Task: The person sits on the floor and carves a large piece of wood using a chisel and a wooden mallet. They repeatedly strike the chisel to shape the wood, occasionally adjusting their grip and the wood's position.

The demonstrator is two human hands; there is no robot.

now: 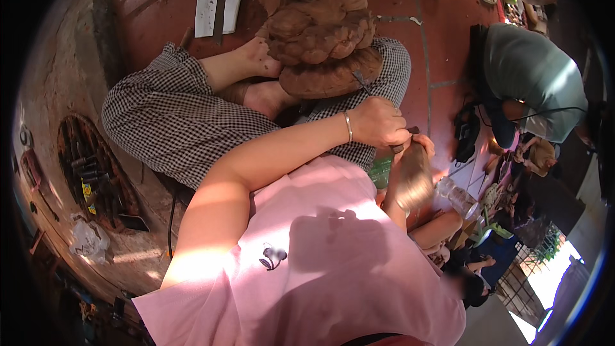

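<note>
I sit cross-legged in checked trousers (166,122) on a red tiled floor, with a brown wood carving (320,32) resting against my bare feet. My left hand (378,122), a bangle on its wrist, is closed around a thin metal chisel (360,81) whose tip touches the carving's lower lobe. My right hand (419,149) sits just below and to the right of the left one. Its fingers are curled around a short dark handle (402,148) that is mostly hidden. My pink shirt (320,263) fills the lower part of the view.
Another person in a grey-green shirt (532,77) crouches at the right. A green bottle (382,170) and a clear bottle (458,196) lie by my right knee. White boards (218,0) lie at the top. A round tool rack (90,173) and a plastic bag (90,241) are at left.
</note>
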